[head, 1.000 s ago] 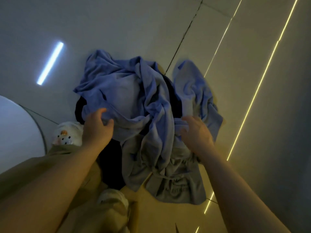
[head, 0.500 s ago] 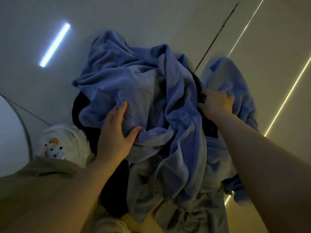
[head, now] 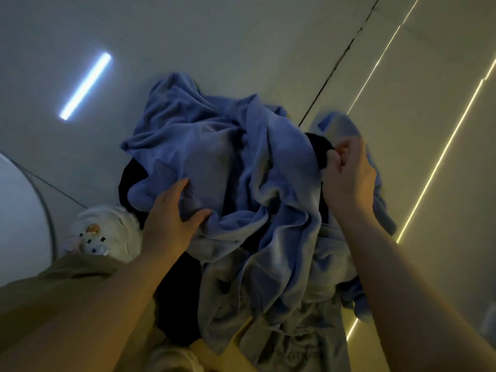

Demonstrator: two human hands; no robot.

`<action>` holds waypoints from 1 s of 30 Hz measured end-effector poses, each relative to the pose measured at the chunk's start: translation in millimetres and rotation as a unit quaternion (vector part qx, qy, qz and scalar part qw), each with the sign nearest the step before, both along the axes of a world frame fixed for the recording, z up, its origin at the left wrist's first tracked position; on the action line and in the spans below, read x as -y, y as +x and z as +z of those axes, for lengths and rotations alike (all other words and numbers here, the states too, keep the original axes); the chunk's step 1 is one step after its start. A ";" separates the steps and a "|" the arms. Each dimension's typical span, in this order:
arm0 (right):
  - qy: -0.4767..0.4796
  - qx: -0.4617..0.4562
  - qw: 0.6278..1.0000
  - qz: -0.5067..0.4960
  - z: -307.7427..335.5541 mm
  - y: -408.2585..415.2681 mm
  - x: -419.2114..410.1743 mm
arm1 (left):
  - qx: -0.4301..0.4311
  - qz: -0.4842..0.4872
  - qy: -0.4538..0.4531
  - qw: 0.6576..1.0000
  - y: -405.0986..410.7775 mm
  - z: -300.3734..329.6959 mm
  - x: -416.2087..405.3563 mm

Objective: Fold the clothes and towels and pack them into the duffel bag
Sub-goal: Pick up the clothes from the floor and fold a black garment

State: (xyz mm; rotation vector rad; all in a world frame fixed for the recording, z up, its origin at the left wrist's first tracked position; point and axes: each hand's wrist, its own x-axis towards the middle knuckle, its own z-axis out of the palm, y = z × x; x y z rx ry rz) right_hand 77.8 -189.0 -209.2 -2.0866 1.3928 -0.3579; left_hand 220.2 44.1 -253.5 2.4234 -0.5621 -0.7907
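Two hands on heaped laundry over glossy pale floor (head: 241, 36) — left hand (head: 169, 221) grips blue towel (head: 214, 157), right hand (head: 349, 173) pinches black cloth (head: 319, 149).

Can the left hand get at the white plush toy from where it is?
Probably yes. The left hand rests on the blue towel, and the plush toy sits beside its wrist with nothing covering it. It would have to let go of the towel first.
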 end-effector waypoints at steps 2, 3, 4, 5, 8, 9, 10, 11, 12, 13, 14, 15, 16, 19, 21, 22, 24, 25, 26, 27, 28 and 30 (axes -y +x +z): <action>-0.027 0.038 0.999 0.018 23.4 -3.9 -7.9 | -0.002 0.004 0.002 1.000 2.5 14.9 0.6; -0.034 0.047 0.998 0.032 34.9 -5.1 -11.0 | 0.001 0.008 -0.001 1.000 2.9 24.1 1.1; -0.039 0.056 0.997 0.044 47.3 -5.9 -13.6 | 0.004 0.011 0.002 1.000 2.9 35.1 1.6; -0.044 0.067 0.995 0.053 60.3 -6.2 -15.8 | 0.005 0.015 0.009 1.000 2.6 46.1 2.5; -0.064 0.094 0.992 0.062 101.9 -7.2 -20.7 | 0.011 0.022 0.025 0.999 0.0 79.9 3.4; -0.071 0.103 0.990 0.066 116.6 -6.6 -21.7 | 0.010 0.023 0.023 0.999 -1.2 91.4 4.7; -0.080 0.110 0.988 0.073 131.1 -6.1 -22.5 | 0.004 0.022 0.017 1.000 -3.4 103.5 7.0; -0.095 0.117 0.985 0.083 145.4 -6.4 -22.7 | -0.006 0.020 0.006 1.000 -6.3 115.1 10.2; -0.111 0.126 0.981 0.094 160.2 -7.7 -22.9 | -0.018 0.015 -0.007 1.000 -10.5 127.3 14.2; -0.125 0.138 0.977 0.101 174.2 -9.6 -22.5 | -0.032 0.008 -0.024 0.999 -15.1 138.0 18.8; -0.134 0.151 0.974 0.102 188.7 -12.4 -21.9 | -0.050 -0.003 -0.040 0.998 -20.1 149.3 23.5; -0.140 0.164 0.972 0.097 202.9 -16.0 -20.5 | -0.067 -0.018 -0.055 0.996 -25.6 160.9 28.8; -0.147 0.176 0.969 0.091 218.2 -19.6 -19.0 | -0.078 -0.036 -0.064 0.994 -30.9 172.1 33.5; -0.166 0.213 0.960 0.076 265.2 -30.6 -15.3 | -0.114 -0.087 -0.065 0.988 -47.8 202.5 46.4; -0.184 0.234 0.952 0.069 295.9 -36.8 -14.6 | -0.139 -0.115 -0.059 0.982 -58.8 221.3 51.2; -0.194 0.245 0.948 0.064 311.4 -40.1 -14.1 | -0.146 -0.129 -0.059 0.979 -64.0 230.7 53.1; -0.219 0.268 0.937 0.053 339.5 -47.3 -13.9 | -0.156 -0.144 -0.057 0.976 -72.8 247.1 53.4; -0.235 0.278 0.930 0.047 354.4 -52.2 -15.4 | -0.161 -0.145 -0.056 0.975 -77.0 257.2 51.2; -0.249 0.287 0.924 0.041 365.9 -55.8 -16.1 | -0.165 -0.146 -0.054 0.974 -79.5 264.6 48.4; -0.259 0.297 0.919 0.034 373.8 -57.5 -14.8 | -0.166 -0.146 -0.052 0.974 -80.7 268.0 45.6; -0.268 0.307 0.913 0.027 384.7 -60.6 -15.0 | -0.163 -0.146 -0.048 0.975 -82.3 274.4 40.9; -0.278 0.326 0.904 0.012 407.5 -67.2 -16.8 | -0.152 -0.142 -0.048 0.977 -83.7 290.4 29.9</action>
